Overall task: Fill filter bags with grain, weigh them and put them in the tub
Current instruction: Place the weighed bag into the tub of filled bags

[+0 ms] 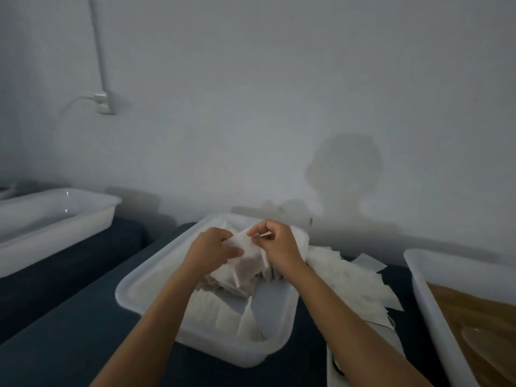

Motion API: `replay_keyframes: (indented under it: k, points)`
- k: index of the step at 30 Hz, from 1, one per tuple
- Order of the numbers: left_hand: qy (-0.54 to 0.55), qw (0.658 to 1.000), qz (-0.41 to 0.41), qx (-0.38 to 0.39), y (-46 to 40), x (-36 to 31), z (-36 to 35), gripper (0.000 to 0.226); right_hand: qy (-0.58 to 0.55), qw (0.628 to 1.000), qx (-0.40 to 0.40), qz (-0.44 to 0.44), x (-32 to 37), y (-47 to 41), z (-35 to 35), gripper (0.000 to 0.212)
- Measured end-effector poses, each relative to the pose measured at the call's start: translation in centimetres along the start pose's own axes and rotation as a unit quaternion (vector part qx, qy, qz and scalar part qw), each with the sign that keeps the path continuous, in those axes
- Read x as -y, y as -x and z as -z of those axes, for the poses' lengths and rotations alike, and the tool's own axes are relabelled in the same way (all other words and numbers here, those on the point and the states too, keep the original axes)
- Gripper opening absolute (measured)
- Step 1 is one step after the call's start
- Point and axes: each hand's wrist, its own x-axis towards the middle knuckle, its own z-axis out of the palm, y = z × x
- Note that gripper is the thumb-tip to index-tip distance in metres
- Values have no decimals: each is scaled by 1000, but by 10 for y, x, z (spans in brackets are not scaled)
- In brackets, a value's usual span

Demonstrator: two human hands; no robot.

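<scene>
Two bare forearms reach up from the bottom edge and meet over a white plastic tub (145, 289), a shallow rectangular tray with rounded corners and a smooth, slightly glossy rim. Between the two hands is a filter bag (248, 252), a thin, matte, papery white square. The left hand (209, 251) holds its left side with thumb and curled fingers, and the right hand (275, 243) pinches its upper edge between thumb and fingertips, the other fingers folded in.

Directly beneath the hands, inside the tub, sits a heap of filled bags (237, 280), soft and lumpy, with a greyish-brown tint showing through the fabric. Nearer the wrists, more flat white bags (223, 314) lie in loose rows against the tub's near wall.

Just right of the right wrist, outside the tub, a fanned pile of empty bags (351, 277) spreads over the dark blue cloth (69, 331) covering the surface, their corners sticking out at angles. Farther right, a second white tub (430, 303) holds brown grain (480, 325); a pale rounded shape lies in the grain, too blurred to name. Well left of the left hand stands a third white tub (55, 236), its contents not visible. Beyond the hands, a plain grey wall carries a socket (104, 103) with a conduit above it.
</scene>
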Motion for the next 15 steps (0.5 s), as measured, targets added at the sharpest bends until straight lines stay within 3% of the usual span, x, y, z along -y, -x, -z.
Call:
replay_keyframes:
  k: [4,8,10,15]
  points:
    - [-13,998,57,12,-8,41,4,26,12,998,56,-20,-21,-18,-41,38]
    - [-12,992,113,59,-17,68,0,7,43,993,92,-65,-43,-28,-69,20]
    - [12,987,143,76,-22,79,-2,16,53,991,89,-90,-52,-28,-82,15]
    - [-34,977,178,115,-31,93,-7,14,73,984,112,-121,-63,-25,-104,27]
